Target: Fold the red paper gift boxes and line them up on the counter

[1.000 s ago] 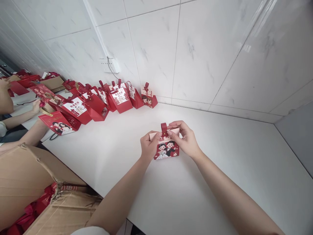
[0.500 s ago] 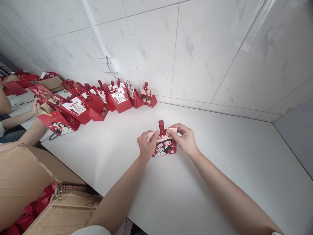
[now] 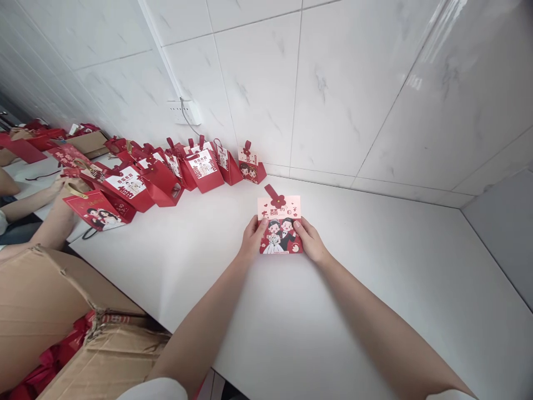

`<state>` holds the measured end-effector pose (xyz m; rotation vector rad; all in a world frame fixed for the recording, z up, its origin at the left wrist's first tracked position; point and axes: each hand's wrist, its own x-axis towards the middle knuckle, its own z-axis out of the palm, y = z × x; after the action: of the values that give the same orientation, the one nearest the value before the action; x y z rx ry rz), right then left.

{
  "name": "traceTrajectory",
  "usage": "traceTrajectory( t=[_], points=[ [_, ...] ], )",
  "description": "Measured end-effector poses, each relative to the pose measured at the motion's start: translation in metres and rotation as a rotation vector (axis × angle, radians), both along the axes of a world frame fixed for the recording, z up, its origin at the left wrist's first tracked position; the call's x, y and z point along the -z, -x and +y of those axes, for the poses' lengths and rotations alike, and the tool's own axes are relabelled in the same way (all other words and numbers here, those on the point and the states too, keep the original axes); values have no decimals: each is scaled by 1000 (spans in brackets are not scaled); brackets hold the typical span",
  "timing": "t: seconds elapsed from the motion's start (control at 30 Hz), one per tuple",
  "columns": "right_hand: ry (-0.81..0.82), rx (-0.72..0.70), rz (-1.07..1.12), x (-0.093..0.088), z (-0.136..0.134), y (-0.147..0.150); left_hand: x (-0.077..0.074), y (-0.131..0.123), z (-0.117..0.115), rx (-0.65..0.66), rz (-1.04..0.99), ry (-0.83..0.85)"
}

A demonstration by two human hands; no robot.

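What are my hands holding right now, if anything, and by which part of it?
A box, held by its two side edges: left hand on the left, right hand on the right, with the thumbs over its front.

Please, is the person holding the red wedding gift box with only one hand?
No, the left hand and the right hand both hold the wedding gift box, one at each side.
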<state>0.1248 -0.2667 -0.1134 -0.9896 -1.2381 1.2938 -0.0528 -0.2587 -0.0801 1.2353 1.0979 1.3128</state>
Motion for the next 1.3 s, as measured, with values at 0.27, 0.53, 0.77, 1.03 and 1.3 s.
traceTrajectory(
  t=[0.27,0.53,0.77,1.03,1.3],
  points=[
    [23,-276,61,-13,-11,8,-47,30,-10,-47,141,-29],
    [-65,-215,-15,-12,-15,15,-53,27,-14,-127,71,32],
    [-222,-110,-163,-11,-22,24,-60,25,-22,-129,-8,36],
    [-192,-117,-145,-11,-21,24,-57,20,-22,-116,1,38],
    [-116,166,-56,-6,-11,16,-19,17,-4,-77,20,-94]
  ],
)
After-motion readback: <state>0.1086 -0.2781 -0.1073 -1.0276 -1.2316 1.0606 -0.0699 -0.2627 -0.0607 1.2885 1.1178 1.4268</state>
